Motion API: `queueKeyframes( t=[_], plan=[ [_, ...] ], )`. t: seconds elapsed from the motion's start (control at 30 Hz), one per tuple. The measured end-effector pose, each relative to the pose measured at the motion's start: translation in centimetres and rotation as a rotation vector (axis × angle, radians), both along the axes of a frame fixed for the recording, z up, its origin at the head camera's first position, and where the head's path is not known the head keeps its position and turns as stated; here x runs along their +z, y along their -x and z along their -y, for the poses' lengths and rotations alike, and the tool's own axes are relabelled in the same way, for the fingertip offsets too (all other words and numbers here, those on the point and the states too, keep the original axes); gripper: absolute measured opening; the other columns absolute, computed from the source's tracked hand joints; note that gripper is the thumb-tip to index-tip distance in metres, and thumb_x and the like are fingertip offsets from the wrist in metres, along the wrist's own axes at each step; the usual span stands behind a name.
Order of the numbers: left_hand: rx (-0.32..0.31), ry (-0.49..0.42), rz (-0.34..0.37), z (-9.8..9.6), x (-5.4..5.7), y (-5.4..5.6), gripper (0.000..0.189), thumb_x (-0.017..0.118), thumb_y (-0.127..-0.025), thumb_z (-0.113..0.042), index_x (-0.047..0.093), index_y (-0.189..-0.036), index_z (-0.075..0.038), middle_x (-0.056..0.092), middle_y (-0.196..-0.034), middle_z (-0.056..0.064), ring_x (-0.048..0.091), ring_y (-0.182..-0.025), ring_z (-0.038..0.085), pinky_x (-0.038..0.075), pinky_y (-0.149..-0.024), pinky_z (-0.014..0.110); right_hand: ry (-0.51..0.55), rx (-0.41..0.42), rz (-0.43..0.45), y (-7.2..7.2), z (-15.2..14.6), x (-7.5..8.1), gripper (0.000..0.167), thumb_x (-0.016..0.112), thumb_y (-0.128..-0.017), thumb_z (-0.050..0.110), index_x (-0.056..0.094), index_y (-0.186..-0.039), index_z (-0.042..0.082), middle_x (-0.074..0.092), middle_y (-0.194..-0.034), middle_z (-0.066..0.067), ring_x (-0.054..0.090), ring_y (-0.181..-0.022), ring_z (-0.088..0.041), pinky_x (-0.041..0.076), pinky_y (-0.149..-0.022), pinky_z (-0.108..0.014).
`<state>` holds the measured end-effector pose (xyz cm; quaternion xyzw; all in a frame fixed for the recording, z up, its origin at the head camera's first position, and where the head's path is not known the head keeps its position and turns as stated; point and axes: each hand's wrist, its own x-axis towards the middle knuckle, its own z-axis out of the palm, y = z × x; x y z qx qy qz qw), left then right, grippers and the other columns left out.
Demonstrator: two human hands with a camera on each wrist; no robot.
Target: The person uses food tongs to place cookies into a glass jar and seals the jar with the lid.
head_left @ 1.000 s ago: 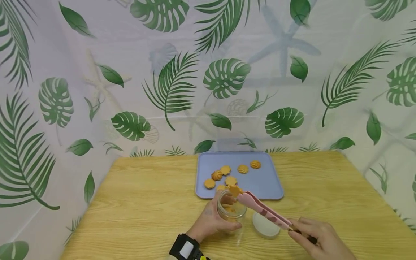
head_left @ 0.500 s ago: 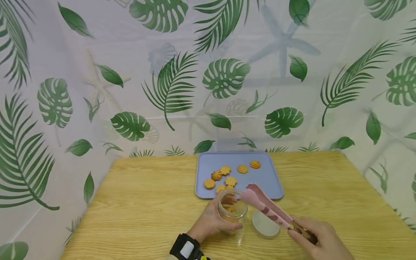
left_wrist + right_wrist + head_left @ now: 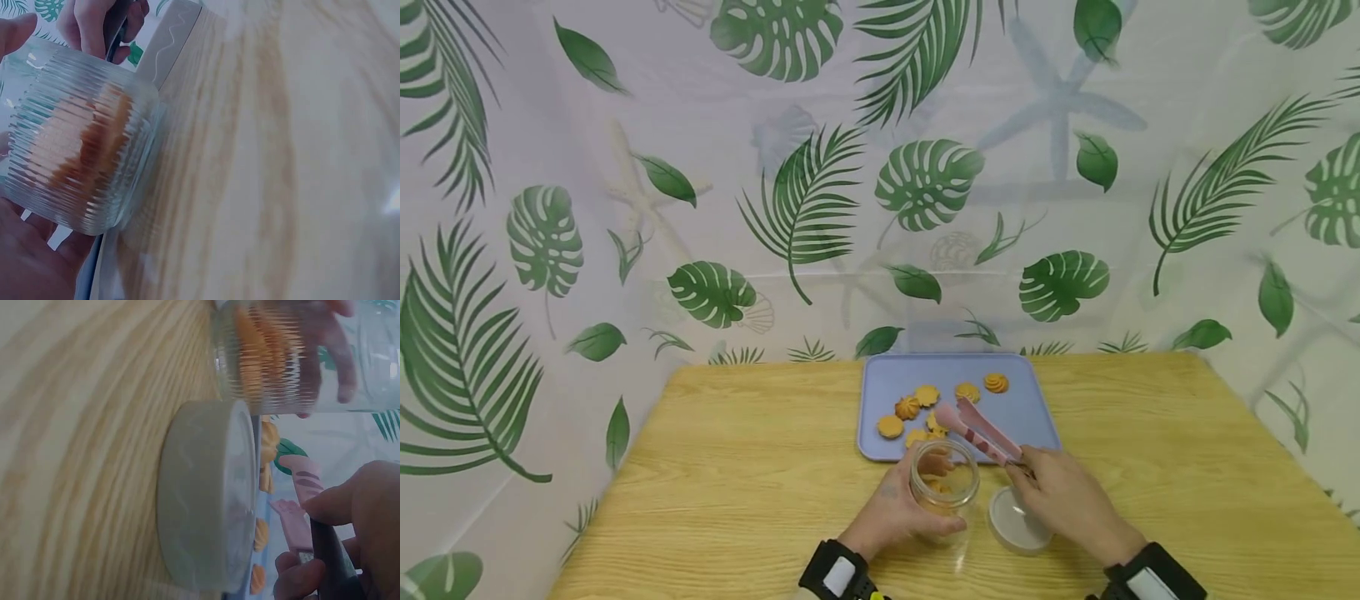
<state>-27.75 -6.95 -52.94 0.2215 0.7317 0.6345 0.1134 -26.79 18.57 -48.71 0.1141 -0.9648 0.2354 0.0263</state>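
Note:
My left hand (image 3: pixel 901 508) grips a ribbed glass jar (image 3: pixel 946 483) that stands without its lid near the table's middle. Through the glass several cookies (image 3: pixel 94 144) show at the bottom of the jar. My right hand (image 3: pixel 1063 492) holds pink tongs (image 3: pixel 981 433) by the dark handle, seen in the right wrist view. The tongs' tips are spread apart over the blue tray (image 3: pixel 1030 417), just beyond the jar, with nothing between them. Several golden piped cookies (image 3: pixel 891 427) lie on the tray, a few partly covered by the tongs and the jar.
A round whitish lid (image 3: pixel 1018 521) lies on the wooden table (image 3: pixel 752 467) right of the jar, below my right hand. Behind the table hangs a white sheet (image 3: pixel 850 308) printed with green leaves.
The tongs released a cookie at the jar's mouth. My right hand then moved left and forward, bringing the spread tongs over the tray. The left hand stays on the jar.

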Motion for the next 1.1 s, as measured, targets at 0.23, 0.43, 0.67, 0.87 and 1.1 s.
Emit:
queueKeyframes(
  t=[0.23, 0.43, 0.67, 0.87, 1.1],
  plan=[
    [-0.02, 0.002, -0.042, 0.2, 0.4, 0.2, 0.081, 0.092, -0.074, -0.017, 0.05, -0.142, -0.03, 0.06, -0.137, 0.007, 0.056, -0.128, 0.02, 0.046, -0.106, 0.034, -0.036, 0.031, -0.012, 1.2, 1.5, -0.2, 0.019, 0.062, -0.099, 0.02, 0.059, -0.082, 0.013, 0.052, -0.069, 0.001, 0.048, -0.061, -0.013, 0.038, -0.053, -0.029],
    [-0.023, 0.002, -0.054, 0.4, 0.5, 0.4, 0.08, 0.092, -0.074, -0.018, 0.05, -0.143, -0.024, 0.06, -0.136, 0.004, 0.056, -0.126, 0.017, 0.046, -0.105, 0.035, -0.124, 0.045, -0.095, 1.6, 2.3, 0.0, 0.016, 0.066, -0.097, 0.02, 0.061, -0.084, 0.012, 0.056, -0.072, 0.0, 0.051, -0.064, -0.013, 0.041, -0.052, -0.031],
    [-0.017, 0.01, -0.04, 0.5, 0.3, 0.5, 0.081, 0.093, -0.074, -0.017, 0.05, -0.142, -0.027, 0.061, -0.135, 0.0, 0.056, -0.126, 0.015, 0.045, -0.106, 0.033, -0.125, 0.045, -0.092, 1.6, 2.5, -0.2, 0.026, 0.061, -0.101, 0.018, 0.056, -0.075, 0.016, 0.051, -0.067, 0.003, 0.046, -0.061, -0.013, 0.037, -0.053, -0.03],
    [-0.016, 0.006, -0.044, 0.3, 0.0, 0.4, 0.084, 0.093, -0.073, -0.013, 0.05, -0.141, -0.035, 0.063, -0.132, 0.0, 0.057, -0.126, 0.016, 0.045, -0.107, 0.033, -0.08, 0.046, -0.136, 0.3, 1.5, 0.6, 0.019, 0.063, -0.1, 0.016, 0.062, -0.081, 0.014, 0.049, -0.067, 0.004, 0.043, -0.06, -0.009, 0.035, -0.053, -0.027],
    [-0.032, -0.034, -0.033, 0.2, -0.2, 0.2, 0.084, 0.092, -0.073, -0.01, 0.05, -0.142, -0.034, 0.062, -0.136, 0.01, 0.057, -0.128, 0.023, 0.045, -0.107, 0.031, 0.067, 0.097, -0.272, -3.3, -0.2, 2.6, 0.011, 0.069, -0.097, 0.01, 0.07, -0.088, 0.016, 0.045, -0.066, 0.014, 0.033, -0.055, 0.002, 0.03, -0.051, -0.021]
  ],
)
